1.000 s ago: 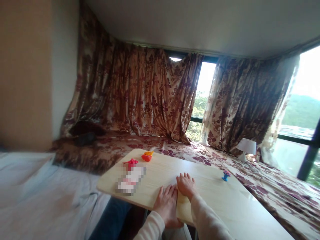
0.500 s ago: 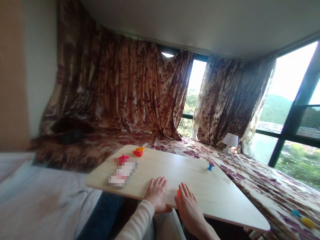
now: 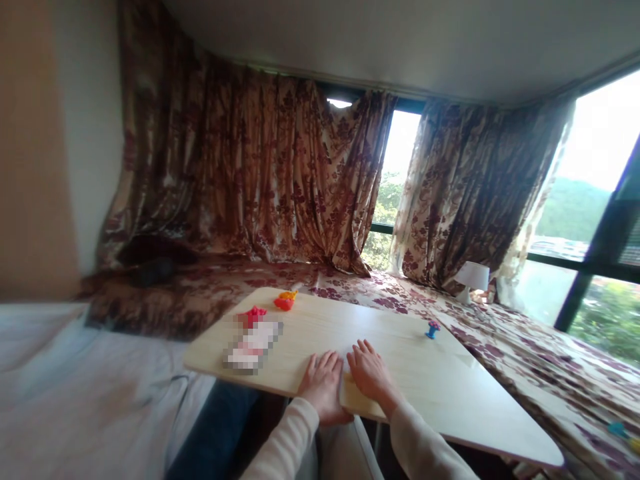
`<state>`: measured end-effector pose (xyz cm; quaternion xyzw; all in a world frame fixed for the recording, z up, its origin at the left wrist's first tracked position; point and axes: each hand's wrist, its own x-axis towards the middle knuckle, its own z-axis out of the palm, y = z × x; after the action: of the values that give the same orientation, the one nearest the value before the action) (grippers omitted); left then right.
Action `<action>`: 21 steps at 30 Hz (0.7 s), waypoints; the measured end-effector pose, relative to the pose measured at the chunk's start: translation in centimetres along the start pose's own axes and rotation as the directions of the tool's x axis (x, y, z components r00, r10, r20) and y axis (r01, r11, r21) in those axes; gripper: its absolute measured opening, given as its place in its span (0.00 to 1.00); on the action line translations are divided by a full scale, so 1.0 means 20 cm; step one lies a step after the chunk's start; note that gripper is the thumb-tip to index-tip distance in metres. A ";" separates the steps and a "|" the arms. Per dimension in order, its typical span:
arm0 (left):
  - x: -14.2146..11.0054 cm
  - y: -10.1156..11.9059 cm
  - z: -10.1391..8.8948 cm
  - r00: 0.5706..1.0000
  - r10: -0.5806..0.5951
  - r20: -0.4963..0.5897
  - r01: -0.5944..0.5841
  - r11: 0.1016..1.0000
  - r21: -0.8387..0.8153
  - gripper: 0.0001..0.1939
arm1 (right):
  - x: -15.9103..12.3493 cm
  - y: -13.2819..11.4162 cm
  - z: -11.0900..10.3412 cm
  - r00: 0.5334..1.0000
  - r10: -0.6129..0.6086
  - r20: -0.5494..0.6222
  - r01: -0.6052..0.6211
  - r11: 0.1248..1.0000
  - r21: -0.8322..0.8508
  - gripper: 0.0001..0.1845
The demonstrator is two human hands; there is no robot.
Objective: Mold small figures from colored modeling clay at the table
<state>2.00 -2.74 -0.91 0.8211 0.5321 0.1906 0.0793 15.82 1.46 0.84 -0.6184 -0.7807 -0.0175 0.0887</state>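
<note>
My left hand (image 3: 324, 383) rests on the near edge of the pale wooden table (image 3: 480, 393), fingers stretched forward over the top. Just beside it, my right hand (image 3: 371, 373) lies palm down on the table with its fingers extended. What is beneath the right palm is hidden. Left of my hands is a flat, light-coloured item (image 3: 254, 345), blurred into blocks. Behind that sit a pinkish-red toy (image 3: 254, 315) and a red-orange and yellow toy (image 3: 285, 302). A small blue toy with a pink top (image 3: 432, 329) stands toward the far right side of the table.
A white table lamp (image 3: 470, 279) stands on the flower-patterned cloth beyond the table. Patterned curtains (image 3: 280, 173) hang along the windows. To the left is a white-covered surface (image 3: 115, 400). Blue and yellow items (image 3: 617, 430) lie at the far right.
My right hand has moved forward and left, closer to my left hand. The orange thing that showed beside its fingers is out of sight. The view has shifted slightly.
</note>
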 end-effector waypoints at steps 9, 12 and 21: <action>0.02 -0.01 0.01 1.000 0.003 -0.001 -0.003 0.997 0.078 0.53 | -0.37 0.05 0.00 1.000 0.007 0.009 -0.007 1.000 0.012 0.30; 0.01 -0.01 0.02 1.000 0.000 0.007 0.000 0.997 0.077 0.52 | -0.18 0.02 0.00 0.999 0.041 0.017 -0.040 0.999 -0.015 0.29; 0.00 0.00 0.00 1.000 0.003 0.016 -0.004 1.000 0.026 0.53 | 0.19 0.00 0.02 0.996 0.083 0.017 -0.081 0.995 -0.061 0.27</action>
<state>1.97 -2.75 -0.86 0.8244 0.5325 0.1774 0.0725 14.83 5.24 1.13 -0.6525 -0.7546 -0.0312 0.0630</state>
